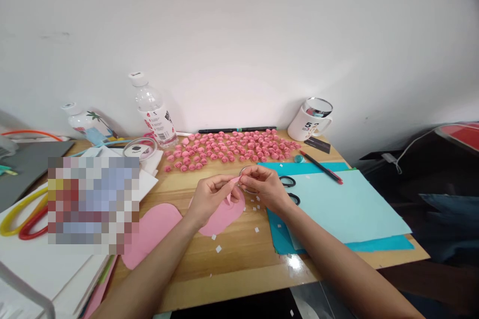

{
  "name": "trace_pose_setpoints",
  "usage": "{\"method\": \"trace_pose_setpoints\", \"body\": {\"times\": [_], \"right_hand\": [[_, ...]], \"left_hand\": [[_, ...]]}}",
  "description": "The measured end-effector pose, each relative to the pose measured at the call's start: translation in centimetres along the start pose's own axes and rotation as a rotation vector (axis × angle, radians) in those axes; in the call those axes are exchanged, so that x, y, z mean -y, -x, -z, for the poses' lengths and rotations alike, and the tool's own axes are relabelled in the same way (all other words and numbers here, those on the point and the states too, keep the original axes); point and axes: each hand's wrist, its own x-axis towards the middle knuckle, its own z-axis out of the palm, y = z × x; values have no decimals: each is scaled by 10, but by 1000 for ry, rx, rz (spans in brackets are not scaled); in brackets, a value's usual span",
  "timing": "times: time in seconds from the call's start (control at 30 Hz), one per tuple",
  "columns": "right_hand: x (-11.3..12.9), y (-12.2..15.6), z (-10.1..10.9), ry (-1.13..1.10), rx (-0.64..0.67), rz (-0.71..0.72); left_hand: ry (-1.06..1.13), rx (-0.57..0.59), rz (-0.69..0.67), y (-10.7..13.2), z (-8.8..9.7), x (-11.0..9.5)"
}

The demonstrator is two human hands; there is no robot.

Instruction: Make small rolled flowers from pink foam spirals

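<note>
Between my two hands is a narrow pink paper strip [229,196], pinched near the middle of the desk. My left hand [211,197] grips the strip's lower part, which hangs past the fingers. The fingertips of my right hand [266,185] close on its other end. Below them lies a pink paper piece with a rounded edge [220,220], and another pink paper piece [153,234] is under my left forearm. Several rolled pink paper roses [228,145] are spread behind my hands. Small white squares [219,248] are scattered around on the wood.
Black-handled scissors [287,181] lie beside my right hand on blue paper sheets [348,204], with a pen [322,167] across them. A white mug [309,122] and a plastic bottle [153,109] stand by the wall. Papers and red and yellow handles [28,214] crowd the left.
</note>
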Motion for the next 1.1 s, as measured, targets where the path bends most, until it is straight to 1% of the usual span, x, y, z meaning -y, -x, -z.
{"method": "trace_pose_setpoints", "body": {"times": [0.13, 0.23, 0.33, 0.5, 0.63, 0.87, 1.1], "right_hand": [[0, 1, -1, 15, -28, 11], [-1, 0, -1, 2, -45, -18], [-2, -1, 1, 18, -47, -31], [-3, -1, 1, 5, -37, 6], [-1, -1, 0, -26, 5, 26], [1, 0, -2, -3, -68, 6], [-1, 0, -2, -38, -38, -29]], "left_hand": [[8, 4, -5, 0, 1, 0], [30, 13, 9, 0, 1, -1], [18, -19, -3, 0, 2, -2], [-2, -51, -30, -1, 3, 0], [26, -41, -5, -1, 2, 1], [61, -13, 15, 0, 1, 0], [114, -49, 36, -1, 1, -4]]}}
